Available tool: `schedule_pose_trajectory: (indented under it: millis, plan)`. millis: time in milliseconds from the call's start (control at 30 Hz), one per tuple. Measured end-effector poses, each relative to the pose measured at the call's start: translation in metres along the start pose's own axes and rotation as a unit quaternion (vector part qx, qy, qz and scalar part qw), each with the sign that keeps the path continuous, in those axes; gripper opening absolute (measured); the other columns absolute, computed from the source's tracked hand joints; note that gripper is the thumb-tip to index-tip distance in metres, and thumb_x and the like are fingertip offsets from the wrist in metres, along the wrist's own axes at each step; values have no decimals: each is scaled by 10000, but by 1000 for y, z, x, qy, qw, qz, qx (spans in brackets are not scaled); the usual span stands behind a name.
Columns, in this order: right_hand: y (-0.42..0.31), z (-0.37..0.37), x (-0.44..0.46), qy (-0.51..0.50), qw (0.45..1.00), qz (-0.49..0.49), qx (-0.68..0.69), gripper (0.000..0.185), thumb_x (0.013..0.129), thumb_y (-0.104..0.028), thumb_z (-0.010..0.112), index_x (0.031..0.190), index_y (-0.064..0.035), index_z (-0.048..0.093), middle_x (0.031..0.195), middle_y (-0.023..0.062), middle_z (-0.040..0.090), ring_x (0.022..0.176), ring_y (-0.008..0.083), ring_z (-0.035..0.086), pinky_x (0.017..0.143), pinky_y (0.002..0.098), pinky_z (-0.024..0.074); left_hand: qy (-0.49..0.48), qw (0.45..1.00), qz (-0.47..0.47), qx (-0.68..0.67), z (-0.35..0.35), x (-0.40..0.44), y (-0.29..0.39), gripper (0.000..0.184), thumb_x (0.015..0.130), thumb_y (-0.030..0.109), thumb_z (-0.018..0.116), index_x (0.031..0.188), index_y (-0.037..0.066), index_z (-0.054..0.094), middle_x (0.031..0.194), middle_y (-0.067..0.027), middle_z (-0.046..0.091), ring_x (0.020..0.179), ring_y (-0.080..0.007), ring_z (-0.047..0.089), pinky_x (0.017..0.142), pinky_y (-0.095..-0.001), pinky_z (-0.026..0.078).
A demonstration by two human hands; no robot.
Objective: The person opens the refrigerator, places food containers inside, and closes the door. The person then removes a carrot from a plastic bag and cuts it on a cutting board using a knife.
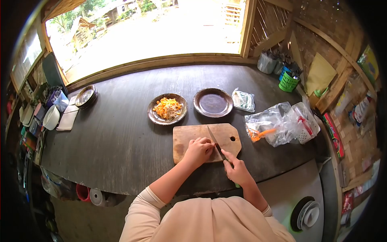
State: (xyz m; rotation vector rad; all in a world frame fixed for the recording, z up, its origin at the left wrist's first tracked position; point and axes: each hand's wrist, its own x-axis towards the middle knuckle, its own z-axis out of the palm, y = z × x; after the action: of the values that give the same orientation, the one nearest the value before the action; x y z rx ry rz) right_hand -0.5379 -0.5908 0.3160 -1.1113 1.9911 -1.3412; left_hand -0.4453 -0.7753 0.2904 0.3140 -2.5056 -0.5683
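Head view: right hand is gripping a knife, blade slanting over the cutting board just beside the left hand. Left fingers are bunching narrow at the board; whether they are pinning anything, I cannot tell. Orange food is already heaping a plate beyond the board, a second plate sitting beside it. From afar I am judging cutting partly done, blade work remaining.

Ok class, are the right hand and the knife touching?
Touching. The head view shows the right hand wrapped around the knife at its handle, the rest pointing away.
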Motion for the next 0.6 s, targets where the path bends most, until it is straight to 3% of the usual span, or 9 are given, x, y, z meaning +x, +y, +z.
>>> schedule_pose_trajectory:
  millis: [267,333,467,600]
  plan:
    - [-2,-5,-2,-11,1000,-17,3,424,936,-48,487,1353,-119,507,585,10,512,449,58,433,443,244,393,8,1000,3,-1,2,0,-1,131,822,184,652,931,169,722,981,28,640,929,-176,601,795,-366,425]
    - [-10,-8,-1,-28,999,35,-13,397,909,-68,517,1306,-50,520,1143,261,614,1105,367,595,904,344,473,3,1000,1,6,2,0,-1,131,825,187,651,937,169,716,989,31,641,937,-170,597,798,-363,416]
    - [-17,-14,2,-53,996,68,7,392,910,-68,515,1301,-42,522,1147,256,614,1113,354,595,906,336,471,13,1000,4,10,0,-1,0,134,830,188,647,947,171,710,996,36,642,947,-162,592,801,-361,405]
    - [-17,-12,7,-44,998,23,-32,383,909,-62,510,1291,-38,529,1102,258,629,1058,383,607,869,348,487,17,1000,14,22,-1,0,2,137,819,172,660,946,165,713,987,40,646,936,-161,596,788,-351,400]
